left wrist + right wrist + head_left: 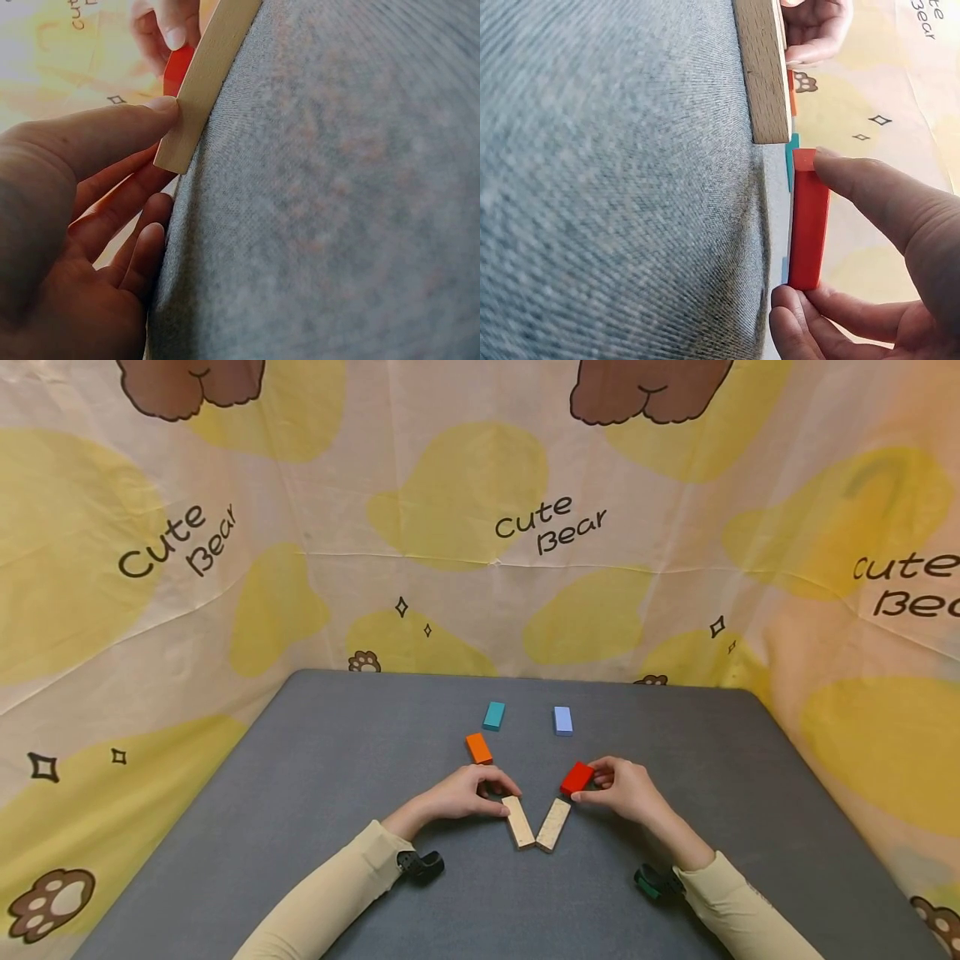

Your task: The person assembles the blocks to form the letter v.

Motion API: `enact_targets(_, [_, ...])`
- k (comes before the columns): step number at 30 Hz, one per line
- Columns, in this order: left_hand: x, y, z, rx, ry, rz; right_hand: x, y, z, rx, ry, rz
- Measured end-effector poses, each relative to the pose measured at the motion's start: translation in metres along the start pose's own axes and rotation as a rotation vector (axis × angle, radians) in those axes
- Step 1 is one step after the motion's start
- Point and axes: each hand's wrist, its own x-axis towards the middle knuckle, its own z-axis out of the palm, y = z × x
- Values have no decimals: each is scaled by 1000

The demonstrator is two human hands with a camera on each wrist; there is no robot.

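My left hand (pixel 463 792) pinches the far end of a plain wooden block (pixel 519 823) lying on the table. In the left wrist view the thumb presses one side of that block, with the fingers behind it. A second plain wooden block (pixel 553 825) lies beside it, the two near ends close together in a V. Just beyond the second block, my right hand (pixel 628 789) holds a red block (pixel 577 778) between thumb and fingers. The right wrist view shows the red block (pixel 808 225) gripped at its two ends; whether it touches the table I cannot tell.
An orange block (pixel 478 748) lies just past the left hand. Farther back are a teal block (pixel 493 716) on the left and a light blue block (pixel 563 721) on the right. The grey table (pixel 360 727) meets a patterned cloth (pixel 465 502) behind and at the sides.
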Motion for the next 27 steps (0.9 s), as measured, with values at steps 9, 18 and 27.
enact_targets(9, [-1, 3, -1, -1, 3, 6, 0, 1, 3, -9, -8, -2])
enact_targets(18, [-1, 2, 0, -1, 2, 3, 0, -1, 5, -18, -11, -16])
enact_targets(27, [-1, 3, 0, -3, 2, 5, 1, 0, 7, -23, -7, -24])
